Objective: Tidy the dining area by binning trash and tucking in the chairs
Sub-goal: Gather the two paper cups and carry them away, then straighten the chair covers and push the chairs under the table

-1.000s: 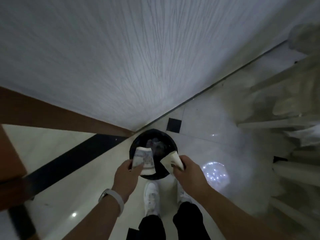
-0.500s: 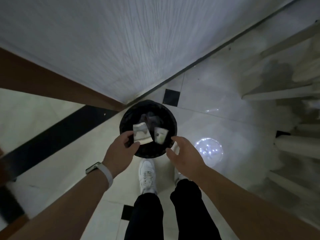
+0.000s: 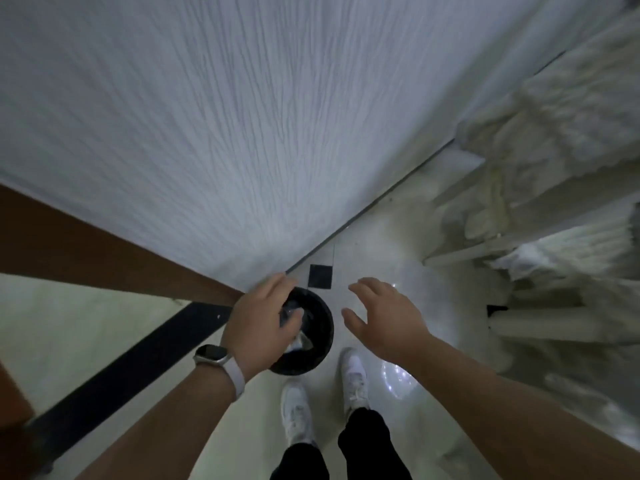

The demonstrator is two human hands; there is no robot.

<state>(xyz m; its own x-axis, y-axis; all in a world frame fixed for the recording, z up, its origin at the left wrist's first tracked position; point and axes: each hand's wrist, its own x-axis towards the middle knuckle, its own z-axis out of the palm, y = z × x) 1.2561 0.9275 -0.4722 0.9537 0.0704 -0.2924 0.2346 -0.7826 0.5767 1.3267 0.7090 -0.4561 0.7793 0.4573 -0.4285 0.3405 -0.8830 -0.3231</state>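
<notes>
1. Where both hands held folded scraps of paper over the black bin (image 3: 320, 336) a second ago, neither holds anything now: the scraps have gone in, and pale crumpled trash (image 3: 300, 341) shows inside the bin's dark mouth.
2. The left hand (image 3: 258, 322), with a smartwatch (image 3: 212, 353) on its wrist, hangs over the bin's left rim with its fingers loosely spread and empty, hiding part of the opening.
3. The right hand (image 3: 382, 315) has moved off to the right of the bin; it is open, palm down, fingers splayed over the pale floor tiles (image 3: 398, 258).
4. The bin stands on the floor at the foot of the white textured wall (image 3: 242, 116), near the corner where the brown wooden trim (image 3: 104, 258) ends, just ahead of the person's white sneakers (image 3: 325, 393).
5. My reading is that the binning half of the job is done for this load, at least.
6. Pale, blurred furniture (image 3: 554, 202) at the right edge may be dining chairs, though I cannot tell.
7. Judging from the task, turning from the bin to tuck in the chairs is the likely next step.
</notes>
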